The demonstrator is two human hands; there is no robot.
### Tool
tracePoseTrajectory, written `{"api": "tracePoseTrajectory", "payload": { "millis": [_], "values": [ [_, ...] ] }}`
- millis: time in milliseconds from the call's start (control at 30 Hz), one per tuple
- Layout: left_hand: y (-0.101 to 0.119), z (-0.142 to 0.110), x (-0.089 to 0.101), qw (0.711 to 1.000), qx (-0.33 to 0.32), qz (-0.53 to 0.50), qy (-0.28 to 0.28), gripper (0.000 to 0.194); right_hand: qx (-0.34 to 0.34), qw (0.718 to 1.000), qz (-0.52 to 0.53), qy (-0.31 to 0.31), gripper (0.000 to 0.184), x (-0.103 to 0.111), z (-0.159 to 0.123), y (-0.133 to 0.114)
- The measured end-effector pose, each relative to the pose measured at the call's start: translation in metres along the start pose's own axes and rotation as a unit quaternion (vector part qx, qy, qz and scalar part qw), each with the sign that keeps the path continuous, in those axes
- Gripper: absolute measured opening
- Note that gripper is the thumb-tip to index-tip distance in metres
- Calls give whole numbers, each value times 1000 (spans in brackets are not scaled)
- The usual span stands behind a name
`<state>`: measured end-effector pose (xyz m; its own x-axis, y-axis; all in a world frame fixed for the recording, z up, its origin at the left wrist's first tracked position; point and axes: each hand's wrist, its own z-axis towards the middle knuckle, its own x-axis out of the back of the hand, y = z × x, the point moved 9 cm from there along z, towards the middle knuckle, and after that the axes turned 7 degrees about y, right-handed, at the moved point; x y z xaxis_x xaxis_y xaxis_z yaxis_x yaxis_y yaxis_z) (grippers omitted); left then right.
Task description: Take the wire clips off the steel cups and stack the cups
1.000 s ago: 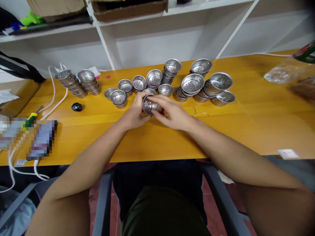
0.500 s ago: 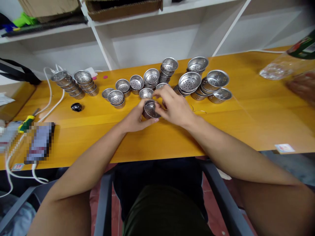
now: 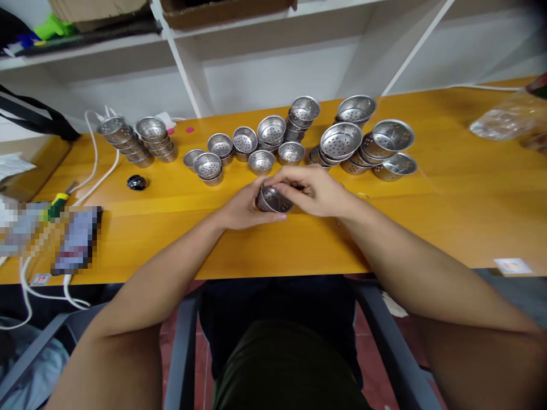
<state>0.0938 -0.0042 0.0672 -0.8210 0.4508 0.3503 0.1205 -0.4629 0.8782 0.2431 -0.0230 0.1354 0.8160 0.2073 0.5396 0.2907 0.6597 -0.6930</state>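
Observation:
A small perforated steel strainer cup (image 3: 272, 199) is held between both hands just above the yellow table (image 3: 448, 210). My left hand (image 3: 243, 208) cups it from the left and below, fingers wrapped round its wall. My right hand (image 3: 314, 189) pinches its rim from the right, fingers curled over the top. Single small cups (image 3: 261, 161) stand just behind my hands, with several more in a row (image 3: 220, 147) to the left.
Stacks of small cups (image 3: 137, 139) lie at the back left. Larger strainer bowls (image 3: 363, 142) are piled at the back right. A black knob (image 3: 137, 183), white cables (image 3: 96, 165), a screwdriver (image 3: 55, 206) and a plastic bag (image 3: 504, 119) also lie on the table.
Both hands have drawn the cup slightly nearer me and lower toward the table. My right hand dropped from above the cup to its rim.

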Motion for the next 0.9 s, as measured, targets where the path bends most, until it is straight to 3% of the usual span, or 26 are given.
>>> {"api": "tracePoseTrajectory", "payload": {
  "millis": [267, 433, 633, 733, 900],
  "values": [
    [-2, -3, -2, 1000, 20, -1, -14, 97, -51, 995, 78, -24, 33, -3, 0, 7],
    [-4, -2, -2, 1000, 17, -13, -14, 99, -43, 994, 103, -5, 35, -5, 0, 12],
    [-5, -5, -3, 1000, 18, -9, -18, 95, 46, 992, 117, 2, 29, -8, 0, 8],
    [-5, -5, -3, 1000, 17, -9, -15, 93, 37, 990, 136, -8, 23, -7, 0, 10],
    [-6, -5, -3, 1000, 9, -10, -15, 91, 10, 987, 160, -33, 31, -8, 0, 13]
  ]
}}
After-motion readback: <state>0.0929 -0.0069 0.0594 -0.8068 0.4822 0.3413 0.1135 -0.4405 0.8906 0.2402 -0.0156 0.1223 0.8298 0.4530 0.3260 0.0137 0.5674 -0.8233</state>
